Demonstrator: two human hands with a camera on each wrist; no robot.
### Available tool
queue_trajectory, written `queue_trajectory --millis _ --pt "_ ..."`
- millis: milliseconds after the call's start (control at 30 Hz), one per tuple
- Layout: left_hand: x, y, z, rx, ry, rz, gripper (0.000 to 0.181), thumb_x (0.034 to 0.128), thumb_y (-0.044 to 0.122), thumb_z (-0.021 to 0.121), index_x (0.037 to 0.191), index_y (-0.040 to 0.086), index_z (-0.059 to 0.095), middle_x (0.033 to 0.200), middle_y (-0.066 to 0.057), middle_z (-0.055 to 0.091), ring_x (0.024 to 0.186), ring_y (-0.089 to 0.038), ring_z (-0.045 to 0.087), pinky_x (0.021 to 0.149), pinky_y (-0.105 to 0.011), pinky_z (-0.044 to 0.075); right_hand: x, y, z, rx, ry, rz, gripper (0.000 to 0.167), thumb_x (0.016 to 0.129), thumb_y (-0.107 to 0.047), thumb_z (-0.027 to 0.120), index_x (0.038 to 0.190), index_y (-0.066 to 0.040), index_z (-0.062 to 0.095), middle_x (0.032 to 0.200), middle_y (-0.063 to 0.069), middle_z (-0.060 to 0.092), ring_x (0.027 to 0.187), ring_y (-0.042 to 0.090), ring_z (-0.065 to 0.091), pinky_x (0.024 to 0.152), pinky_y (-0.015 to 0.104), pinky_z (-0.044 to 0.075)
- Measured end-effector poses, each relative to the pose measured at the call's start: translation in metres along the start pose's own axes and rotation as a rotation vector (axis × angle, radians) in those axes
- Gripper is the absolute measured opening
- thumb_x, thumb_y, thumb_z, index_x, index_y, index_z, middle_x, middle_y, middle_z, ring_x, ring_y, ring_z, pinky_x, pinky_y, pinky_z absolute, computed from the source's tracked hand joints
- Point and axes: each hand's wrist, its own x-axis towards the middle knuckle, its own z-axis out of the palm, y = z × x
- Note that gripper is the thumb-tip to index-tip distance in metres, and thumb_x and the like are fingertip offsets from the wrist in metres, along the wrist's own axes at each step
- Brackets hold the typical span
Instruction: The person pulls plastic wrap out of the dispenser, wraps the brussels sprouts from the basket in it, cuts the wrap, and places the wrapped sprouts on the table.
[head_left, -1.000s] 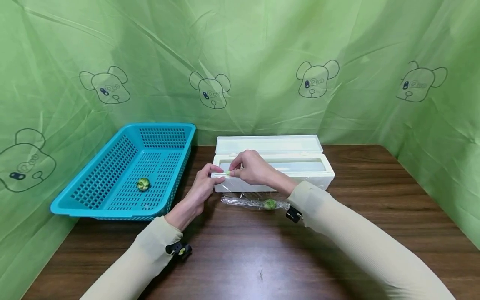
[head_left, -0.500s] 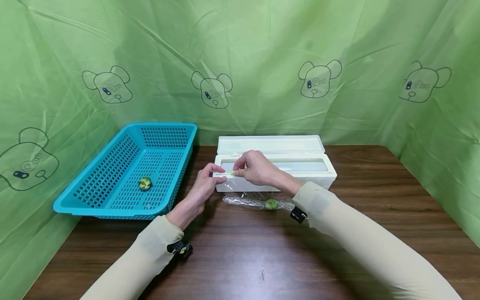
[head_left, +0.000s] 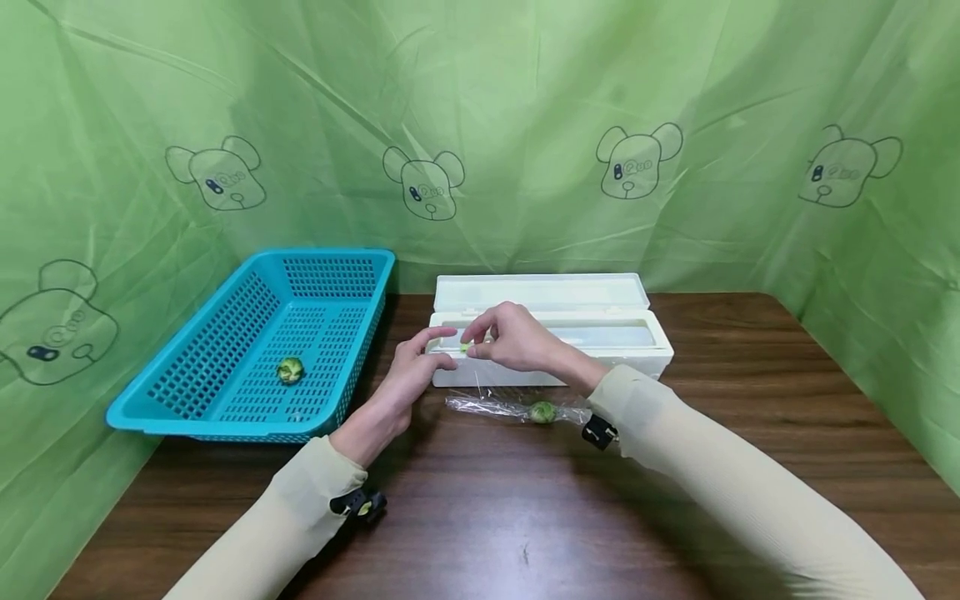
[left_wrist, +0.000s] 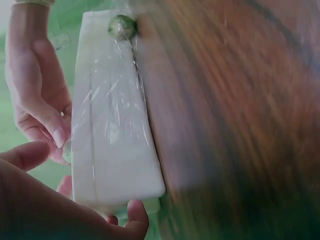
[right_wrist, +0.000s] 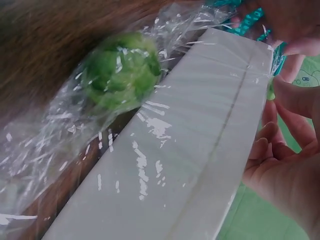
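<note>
Table [head_left: 480, 517]: wood, under both hands. Basket [head_left: 217, 350]: blue, left of the left hand [head_left: 405, 375] and well apart from it; one loose sprout [head_left: 289, 370] inside.

Box [head_left: 502, 377]: white, lid back beyond the hands, long axis running left to right. Left hand at its left end, right hand [head_left: 517, 337] over the front rim.

Film [head_left: 483, 406]: clear, over the box front, bunched on the wood nearer the person than the right hand. Film-covered sprout [head_left: 542, 412] there, slightly right of that hand's middle.

Left hand: thumb and index spread, nearly straight, about the box's end corner; how firmly they bear on it, cannot tell. Right hand: thumb and index pinch the tab [right_wrist: 270, 91].

Tab: green, smallest. Right hand nearer, on it; left fingertips just beside, apart. Key relation, my judgement: tab near the rim's left end, most of the long axis stretching away rightward, under and past the right hand.
</note>
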Motion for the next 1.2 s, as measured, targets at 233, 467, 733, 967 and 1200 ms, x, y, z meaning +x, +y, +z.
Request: queue_trajectory --millis 233,467,733,967,1200 --pt "0.004 0.0 -0.001 0.168 0.028 0.069 0.048 0.096 0.024 0.076 0.143 0.021 0.068 0.161 -0.017 0.024 0.145 -0.044 0.013 0.114 -0.063 0.021 0.003 0.001 0.001 0.012 0.018 0.004 0.014 0.094 -0.011 0.081 0.107 -0.006 0.082 0.093 -0.001 0.077 0.056 0.01 0.048 0.061 0.029 0.045" --pt "0.01 -0.01 -0.001 0.214 0.031 0.088 0.041 0.0963 0.016 0.077 0.137 0.016 0.073 0.157 -0.02 0.03 0.143 -0.044 0.017 0.112 -0.061 0.023 0.006 0.0 0.006 0.0 0.016 0.02 0.013 0.094 -0.01 0.08 0.106 -0.006 0.082 0.103 0.001 0.078 0.069 0.012 0.059 0.07 0.03 0.051" --pt "0.009 -0.012 -0.001 0.114 0.021 0.086 0.036 0.0949 0.013 0.077 0.131 0.013 0.076 0.148 -0.015 0.043 0.137 -0.037 0.028 0.111 -0.053 0.025 0.003 0.0 0.006 -0.021 0.037 0.012 0.011 0.094 -0.009 0.08 0.104 -0.005 0.082 0.099 0.002 0.079 0.076 0.015 0.064 0.073 0.031 0.053" --pt "0.011 -0.01 -0.002 0.033 -0.026 0.064 0.033 0.096 0.011 0.075 0.129 0.011 0.077 0.142 -0.012 0.06 0.129 -0.027 0.049 0.106 -0.046 0.039 -0.001 0.002 0.004 -0.032 0.05 0.013 0.013 0.093 -0.009 0.081 0.104 -0.005 0.082 0.097 0.001 0.079 0.071 0.015 0.061 0.07 0.031 0.051" --pt "0.012 -0.008 0.0 -0.018 -0.02 0.004 0.031 0.0932 0.016 0.075 0.124 0.011 0.079 0.146 -0.008 0.06 0.136 -0.026 0.047 0.113 -0.049 0.034 -0.004 0.003 0.004 -0.015 0.053 0.028 0.012 0.093 -0.01 0.081 0.104 -0.006 0.082 0.1 0.001 0.079 0.071 0.015 0.062 0.071 0.032 0.052"
